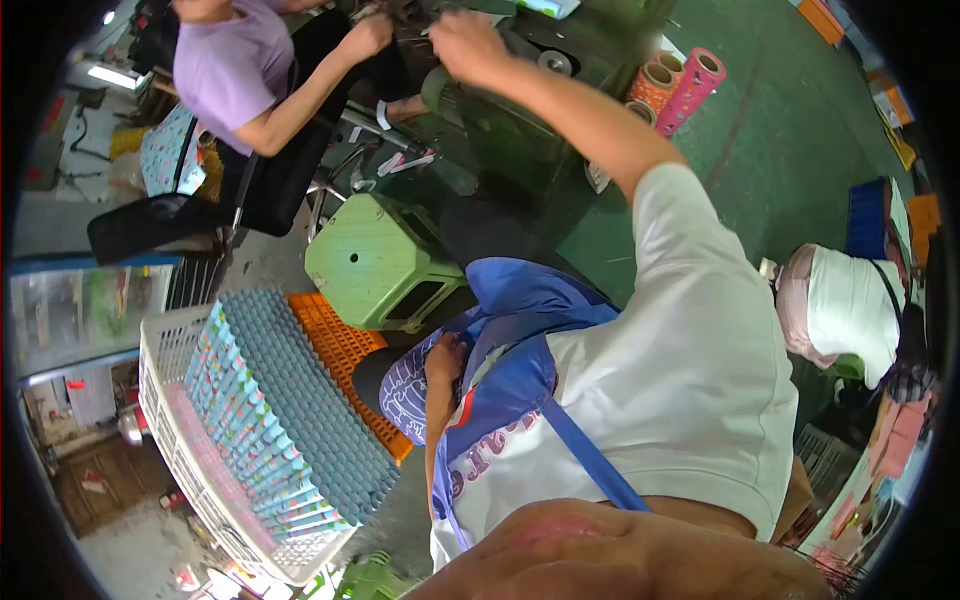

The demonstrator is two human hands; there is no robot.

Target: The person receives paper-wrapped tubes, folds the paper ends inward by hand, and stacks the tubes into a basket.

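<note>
My right hand [465, 45] is stretched out at the top, beside a dark green machine [510, 140]. Its fingers look bent together, somewhat blurred, and what they hold is too small to name. Low by my lap, my left hand [447, 357] is curled against the blue apron [520, 300] and purple printed cloth [405, 395]. Whatever lies inside its fingers is hidden. A white crate [165, 400] at the lower left holds rows of folded blue patterned pieces [300, 390].
A green stool [365, 260] stands near an orange crate [350, 370]. A co-worker in a purple shirt [225, 65] sits at the upper left, hands near the machine. Patterned rolls [690, 95] stand at upper right. A white bundle [850, 305] is at right.
</note>
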